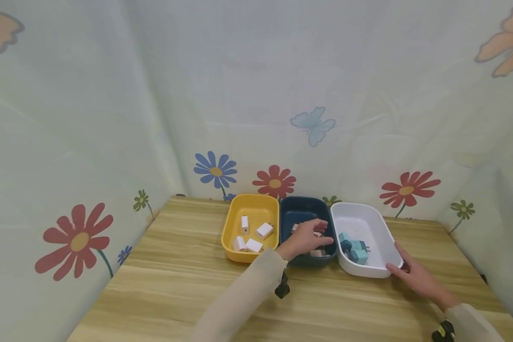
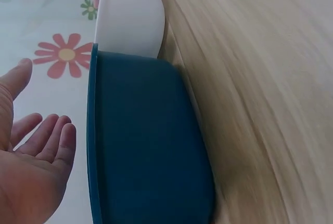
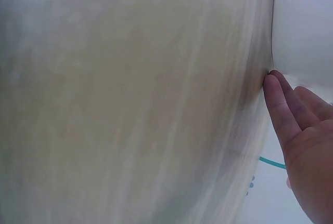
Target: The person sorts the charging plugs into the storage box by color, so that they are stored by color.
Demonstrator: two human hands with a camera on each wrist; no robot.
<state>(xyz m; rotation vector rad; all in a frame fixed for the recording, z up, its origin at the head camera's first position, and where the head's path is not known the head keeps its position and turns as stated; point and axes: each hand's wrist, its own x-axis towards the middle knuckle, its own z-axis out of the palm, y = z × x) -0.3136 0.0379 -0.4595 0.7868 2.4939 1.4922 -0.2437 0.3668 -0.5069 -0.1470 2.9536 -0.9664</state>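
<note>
My left hand [image 1: 305, 237] hovers over the dark blue bin [image 1: 304, 204], its fingers loosely bent and holding nothing. In the left wrist view the left palm [image 2: 36, 177] shows bare beside that bin's outer wall. Pale pinkish charger plugs [image 1: 318, 253] lie in the blue bin, partly hidden by the hand. My right hand [image 1: 419, 275] touches the white bin [image 1: 378, 230] at its front right corner, thumb at the front and fingers along the side. Straight fingers [image 3: 281, 109] meet the bin's wall in the right wrist view. Several teal charger plugs [image 1: 359, 256] sit in the white bin.
A yellow bin [image 1: 226, 232] holding several white charger plugs [image 1: 265, 231] stands left of the blue one. All three bins stand in a row near the back edge of the wood-grain table [image 1: 171, 275]. A flowered cloth [image 1: 248, 95] hangs behind and at both sides.
</note>
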